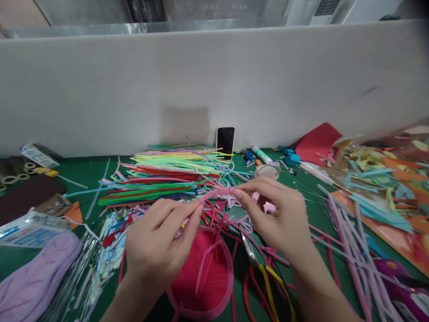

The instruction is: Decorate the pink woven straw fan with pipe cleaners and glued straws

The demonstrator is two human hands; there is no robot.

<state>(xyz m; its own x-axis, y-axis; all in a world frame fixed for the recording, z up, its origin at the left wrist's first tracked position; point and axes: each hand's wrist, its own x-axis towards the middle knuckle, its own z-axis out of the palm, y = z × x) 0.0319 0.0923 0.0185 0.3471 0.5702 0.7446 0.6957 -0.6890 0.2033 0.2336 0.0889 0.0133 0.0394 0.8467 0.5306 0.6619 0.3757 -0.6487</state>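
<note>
Between my two hands stretches a pink pipe cleaner (219,192), its right part wound into small, tight coils. My left hand (157,243) pinches its straighter left end between thumb and forefinger. At the coiled right end, the thumb and fingertips of my right hand (279,217) are closed on it. Below my hands lies a ball of red yarn (197,275), with a pink pipe cleaner loop (230,268) around it. Just right of the yarn is a metal-tipped hand tool (250,250), near red and yellow handles (264,286).
Multicoloured pipe cleaners (161,179) are heaped behind my hands. A phone (225,141) leans on the white partition (268,89). To the right are lilac pipe cleaners (358,259), red paper (317,143) and paper scraps (382,214); purple folded fabric (40,268) lies left.
</note>
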